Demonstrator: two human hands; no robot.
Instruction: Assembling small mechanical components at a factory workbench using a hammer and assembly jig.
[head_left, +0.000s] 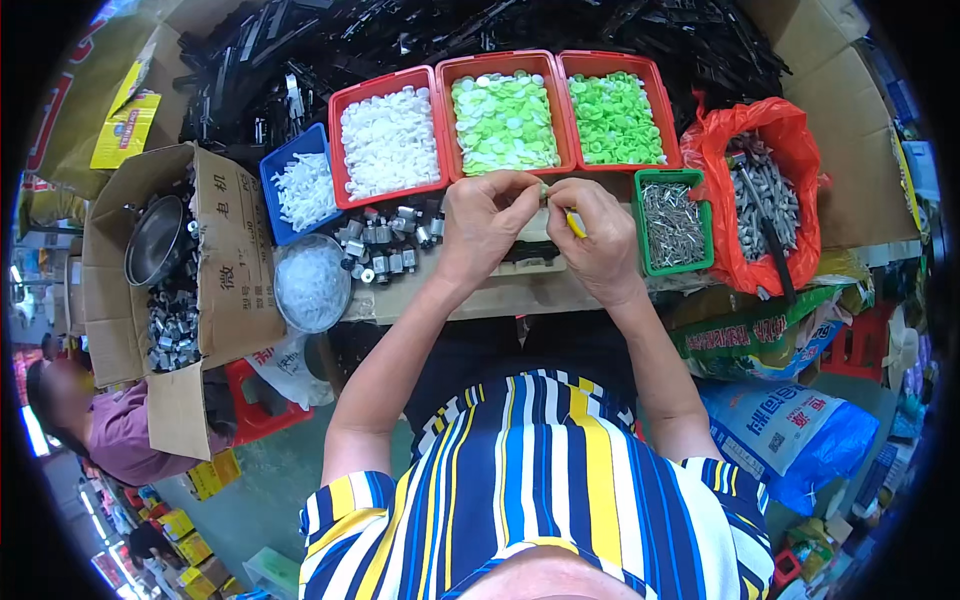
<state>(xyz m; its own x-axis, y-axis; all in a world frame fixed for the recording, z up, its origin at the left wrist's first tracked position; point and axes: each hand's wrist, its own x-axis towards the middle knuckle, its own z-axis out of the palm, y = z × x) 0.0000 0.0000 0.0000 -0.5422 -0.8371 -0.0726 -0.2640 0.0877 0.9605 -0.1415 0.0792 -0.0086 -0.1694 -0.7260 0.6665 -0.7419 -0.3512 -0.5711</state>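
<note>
The small pale-green part is at the fingertips of both hands, near the middle of the scene, just on the near side of the red trays; its exact shape is too small to tell. The left hand has its thumb and forefinger pinched on it. The right hand brings its fingertips to the same spot and is closed around a yellow piece, most of which is hidden. Beyond the hands stand three red trays side by side: the left tray holds white pieces, the middle tray light-green discs, and the right tray brighter green ones. A blue tray of white parts sits further left, with a clear round tub of translucent pieces on its near side. Small silver motors lie between that tub and the left hand. To the right of the right hand is a green basket of thin metal pins, and beside it a red bag holds grey parts, a dark rod leaning across them. Dark strips are heaped at the far side.
</note>
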